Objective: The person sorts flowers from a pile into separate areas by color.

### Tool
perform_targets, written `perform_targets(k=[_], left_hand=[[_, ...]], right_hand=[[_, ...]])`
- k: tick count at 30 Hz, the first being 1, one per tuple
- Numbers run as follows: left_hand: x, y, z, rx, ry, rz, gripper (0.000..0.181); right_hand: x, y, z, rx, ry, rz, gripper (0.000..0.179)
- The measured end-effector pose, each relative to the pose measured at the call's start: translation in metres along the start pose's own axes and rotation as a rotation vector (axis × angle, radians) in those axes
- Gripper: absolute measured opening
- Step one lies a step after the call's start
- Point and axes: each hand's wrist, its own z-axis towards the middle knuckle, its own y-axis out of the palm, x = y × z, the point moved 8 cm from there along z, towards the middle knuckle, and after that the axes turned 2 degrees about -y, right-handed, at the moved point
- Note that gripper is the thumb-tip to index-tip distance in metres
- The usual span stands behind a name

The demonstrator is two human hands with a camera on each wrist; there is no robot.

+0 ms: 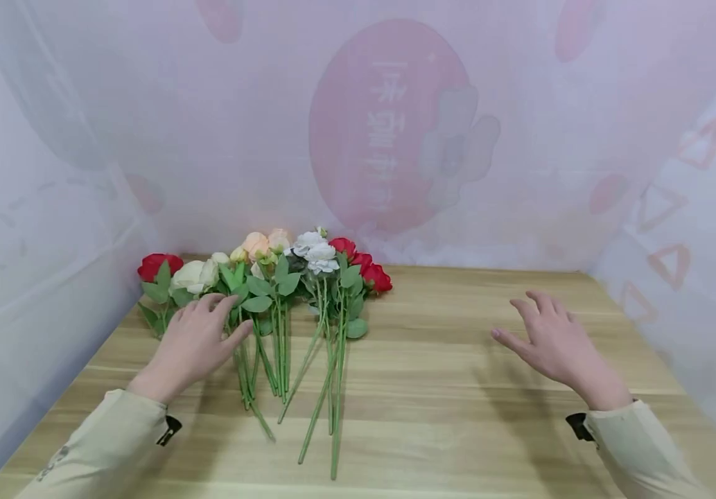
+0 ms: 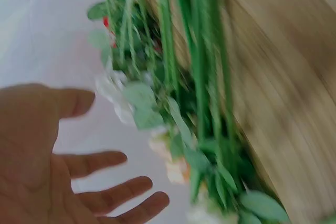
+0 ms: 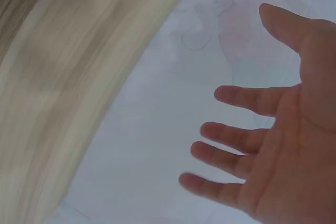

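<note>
Artificial flowers lie in a row on the wooden table, blooms toward the back wall and green stems toward the front. From left to right in the head view come a red flower, a white rose, peach flowers, pale grey-white flowers and red roses. My left hand hovers over the left part of the row, fingers spread and holding nothing. Well to the right of the flowers, my right hand is raised above bare wood, its palm empty and fingers apart in the right wrist view.
The wooden table ends at a pale printed back wall with a pink oval on it. White side walls rise at the left and right edges. Both sleeves are beige, with a dark strap at each wrist.
</note>
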Motion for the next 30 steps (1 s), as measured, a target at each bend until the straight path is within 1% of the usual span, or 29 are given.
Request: perform_targets(k=[2,4,7,10,14,17,19,21,24,30], left_hand=[[0.009,0.0,0.003,0.025,0.01,-0.022,0.058],[0.017,-0.001,0.006,0.037,0.006,-0.047,0.052],[0.03,0.001,0.011,0.02,-0.01,-0.096,0.047],[0.051,0.008,0.014,-0.046,-0.014,-0.19,0.039],[0.083,0.022,0.017,-0.14,0.01,-0.331,0.026],[0.102,0.03,0.021,-0.18,0.025,-0.37,0.026],[0.112,0.036,0.024,-0.191,0.033,-0.369,0.029],[0.119,0.042,0.028,-0.21,0.031,-0.364,0.037],[0.125,0.052,0.033,-0.241,0.011,-0.357,0.046],[0.122,0.072,0.038,-0.319,-0.064,-0.356,0.055]], right_hand=[[-0.006,-0.001,-0.001,0.041,-0.031,0.017,0.074],[-0.015,-0.003,-0.001,0.097,-0.077,0.028,0.065],[-0.027,-0.004,0.0,0.157,-0.14,0.031,0.053],[-0.036,-0.001,-0.001,0.174,-0.171,0.03,0.047],[-0.045,0.004,-0.001,0.173,-0.181,0.03,0.043],[-0.051,0.007,0.001,0.177,-0.188,0.031,0.041],[-0.054,0.008,0.003,0.178,-0.194,0.039,0.041],[-0.057,0.009,0.003,0.176,-0.199,0.043,0.04],[-0.061,0.011,0.003,0.165,-0.194,0.055,0.039],[-0.066,0.013,0.006,0.137,-0.174,0.091,0.037]])
